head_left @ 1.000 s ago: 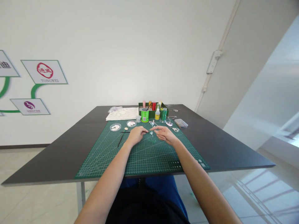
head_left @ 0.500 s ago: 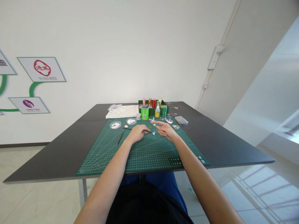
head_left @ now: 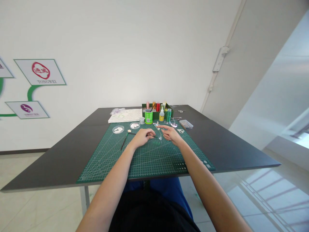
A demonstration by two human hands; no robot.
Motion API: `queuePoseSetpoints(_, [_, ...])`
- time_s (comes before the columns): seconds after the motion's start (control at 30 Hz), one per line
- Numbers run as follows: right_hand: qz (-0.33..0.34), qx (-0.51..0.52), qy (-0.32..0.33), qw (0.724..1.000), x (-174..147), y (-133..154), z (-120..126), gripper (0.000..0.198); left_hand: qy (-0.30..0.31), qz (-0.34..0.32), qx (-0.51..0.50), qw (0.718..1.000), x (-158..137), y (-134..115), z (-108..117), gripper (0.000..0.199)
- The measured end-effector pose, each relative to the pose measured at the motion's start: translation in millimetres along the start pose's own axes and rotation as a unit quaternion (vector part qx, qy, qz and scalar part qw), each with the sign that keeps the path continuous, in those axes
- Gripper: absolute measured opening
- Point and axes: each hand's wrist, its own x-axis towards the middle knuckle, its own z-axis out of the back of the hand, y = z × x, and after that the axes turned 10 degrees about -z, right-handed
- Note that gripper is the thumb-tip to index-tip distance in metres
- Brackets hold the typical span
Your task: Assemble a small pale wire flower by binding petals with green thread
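Note:
My left hand (head_left: 144, 137) is closed on a thin black rod (head_left: 132, 133), which lies nearly level just above the mat. Close to the rod's right end is a small pale, translucent piece (head_left: 160, 138); whether they touch is hard to tell. My right hand (head_left: 171, 134) stands just right of that piece, its index finger stretched out to the left and the other fingers curled. What those curled fingers hold, if anything, is too small to make out. A second thin black stick (head_left: 124, 141) lies on the green cutting mat (head_left: 106, 161), with a small cream flower (head_left: 129, 131) near its top.
Behind my hands stand a green can (head_left: 148, 117), a glue bottle (head_left: 161, 115), a green thread spool (head_left: 168, 115) and a dark green box (head_left: 171, 110) of spools. Two shallow dishes (head_left: 118, 130) sit left. Small scissors (head_left: 180, 131) and a clear case (head_left: 186, 124) lie right.
My left hand has shifted very slightly, and the rod's right end sits closer to the pale piece. My right hand keeps nearly the same pose. The whole view has drifted a little.

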Motion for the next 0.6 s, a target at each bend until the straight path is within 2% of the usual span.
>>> queuePoseSetpoints(0.13, [-0.013,-0.009,-0.004,1.0,0.9,-1.7,0.7,0.05,-0.005,-0.012,-0.034,0.999,0.0,-1.3,0.0,0.02])
queuePoseSetpoints(0.33, [-0.021,-0.025,-0.003,0.999,1.3,-3.7,-1.2,0.051,0.004,-0.036,-0.029,0.999,0.7,-7.4,2.8,0.019])
queuePoseSetpoints(0.6, [-0.055,-0.037,0.005,0.998,4.5,-8.1,-1.7,0.053,-0.024,-0.028,-0.071,0.997,1.7,-5.2,1.8,0.017])
